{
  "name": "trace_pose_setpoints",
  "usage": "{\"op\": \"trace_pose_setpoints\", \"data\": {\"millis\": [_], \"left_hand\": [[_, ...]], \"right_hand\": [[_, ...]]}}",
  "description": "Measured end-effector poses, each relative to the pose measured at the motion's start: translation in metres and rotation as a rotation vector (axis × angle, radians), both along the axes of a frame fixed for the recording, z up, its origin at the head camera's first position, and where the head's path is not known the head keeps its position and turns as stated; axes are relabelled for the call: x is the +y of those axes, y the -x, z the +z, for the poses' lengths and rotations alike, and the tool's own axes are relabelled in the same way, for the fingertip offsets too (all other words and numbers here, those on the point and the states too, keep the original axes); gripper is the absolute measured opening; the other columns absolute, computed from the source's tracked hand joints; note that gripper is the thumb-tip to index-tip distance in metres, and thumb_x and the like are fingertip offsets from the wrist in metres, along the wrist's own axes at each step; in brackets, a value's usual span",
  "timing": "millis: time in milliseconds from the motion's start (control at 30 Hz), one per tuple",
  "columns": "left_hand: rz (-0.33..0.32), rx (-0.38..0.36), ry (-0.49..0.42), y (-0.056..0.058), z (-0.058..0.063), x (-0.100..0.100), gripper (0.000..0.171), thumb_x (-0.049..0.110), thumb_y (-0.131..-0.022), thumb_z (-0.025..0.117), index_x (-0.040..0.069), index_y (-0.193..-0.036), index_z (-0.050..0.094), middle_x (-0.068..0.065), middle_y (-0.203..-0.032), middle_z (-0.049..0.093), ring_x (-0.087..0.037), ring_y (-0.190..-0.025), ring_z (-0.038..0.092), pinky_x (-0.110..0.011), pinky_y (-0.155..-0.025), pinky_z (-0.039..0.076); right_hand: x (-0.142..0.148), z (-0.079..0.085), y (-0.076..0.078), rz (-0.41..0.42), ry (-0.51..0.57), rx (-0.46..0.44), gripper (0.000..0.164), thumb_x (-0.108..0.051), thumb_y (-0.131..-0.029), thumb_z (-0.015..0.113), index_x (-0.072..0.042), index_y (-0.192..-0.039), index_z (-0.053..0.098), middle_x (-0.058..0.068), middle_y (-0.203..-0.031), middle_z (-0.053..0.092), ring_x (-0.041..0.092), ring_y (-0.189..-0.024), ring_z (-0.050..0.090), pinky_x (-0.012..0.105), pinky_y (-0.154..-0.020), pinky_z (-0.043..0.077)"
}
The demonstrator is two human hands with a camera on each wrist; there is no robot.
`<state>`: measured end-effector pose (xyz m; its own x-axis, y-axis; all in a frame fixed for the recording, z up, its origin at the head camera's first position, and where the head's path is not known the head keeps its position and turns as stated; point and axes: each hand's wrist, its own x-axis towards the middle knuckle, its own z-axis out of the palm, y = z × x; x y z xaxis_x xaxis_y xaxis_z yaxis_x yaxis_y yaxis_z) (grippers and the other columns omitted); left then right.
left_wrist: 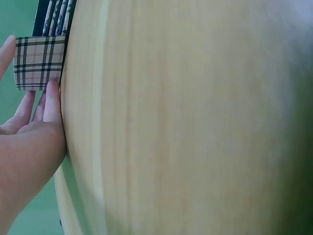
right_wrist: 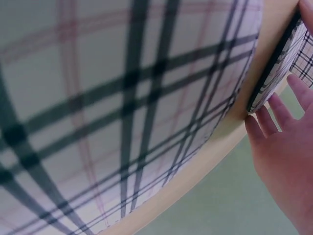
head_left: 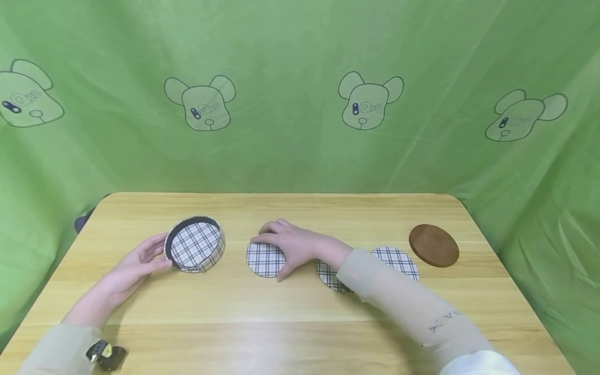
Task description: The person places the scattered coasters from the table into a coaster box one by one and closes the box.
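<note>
My left hand (head_left: 136, 268) grips the left side of a round plaid coaster holder (head_left: 215, 255), its dark inner wall showing around a plaid coaster (head_left: 194, 245). In the left wrist view, several coaster edges (left_wrist: 55, 19) show through a gap in the holder's side wall. Over another plaid coaster (head_left: 262, 260), flat on the table, arches my right hand (head_left: 297, 247); thumb and fingers hold it across opposite edges. Under the right forearm lies a second loose plaid coaster (head_left: 328, 273), partly hidden. A third one (head_left: 396, 259) shows beyond the sleeve.
A plain brown disc (head_left: 433, 245) lies at the right of the wooden table (head_left: 244, 307). Green curtain (head_left: 290, 156) printed with bear heads hangs behind the table and along both sides. A small dark device (head_left: 108, 354) sits at the left wrist.
</note>
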<state>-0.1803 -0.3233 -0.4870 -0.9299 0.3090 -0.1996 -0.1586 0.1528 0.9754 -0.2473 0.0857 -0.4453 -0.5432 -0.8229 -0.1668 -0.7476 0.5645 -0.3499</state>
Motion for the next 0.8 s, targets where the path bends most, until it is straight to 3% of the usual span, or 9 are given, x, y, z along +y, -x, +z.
{"op": "trace_pose_setpoints", "data": {"millis": [300,633,700,800], "left_hand": [[0.005,0.0,0.006,-0.0003,-0.0001,0.0007,0.087,0.004,-0.1,0.067,-0.004,-0.166,0.012,0.013,-0.145,0.046,0.008,-0.118,0.058,-0.009,-0.1,0.047],[0.008,-0.009,-0.001,-0.0011,-0.0005,0.0013,0.087,0.005,-0.1,0.067,-0.005,-0.166,0.011,0.02,-0.138,0.047,0.01,-0.118,0.058,-0.008,-0.1,0.047],[0.011,-0.011,0.006,-0.001,-0.0005,0.0014,0.087,0.006,-0.1,0.067,-0.004,-0.166,0.012,0.014,-0.143,0.047,0.009,-0.117,0.058,-0.008,-0.1,0.047],[0.016,-0.012,0.017,-0.0006,-0.0003,0.002,0.087,0.006,-0.1,0.067,-0.004,-0.166,0.012,-0.011,-0.156,0.043,0.009,-0.117,0.058,-0.008,-0.099,0.047]], "right_hand": [[-0.0028,0.0022,-0.0004,0.0,-0.02,0.004,0.104,-0.037,-0.072,0.097,-0.017,-0.16,0.046,0.011,-0.157,0.046,0.028,-0.14,0.042,0.048,-0.121,0.046],[-0.0037,0.002,-0.0003,-0.004,-0.036,0.032,0.105,-0.042,-0.07,0.097,-0.017,-0.159,0.048,0.009,-0.151,0.048,0.025,-0.135,0.043,0.044,-0.119,0.047],[-0.0035,0.0021,-0.0002,-0.011,-0.035,0.033,0.105,-0.042,-0.069,0.097,-0.017,-0.159,0.048,0.009,-0.15,0.048,0.025,-0.135,0.043,0.043,-0.119,0.047],[-0.0034,0.0026,0.0002,-0.026,-0.035,0.035,0.106,-0.043,-0.069,0.098,-0.018,-0.16,0.047,0.008,-0.151,0.048,0.024,-0.135,0.043,0.043,-0.118,0.048]]}}
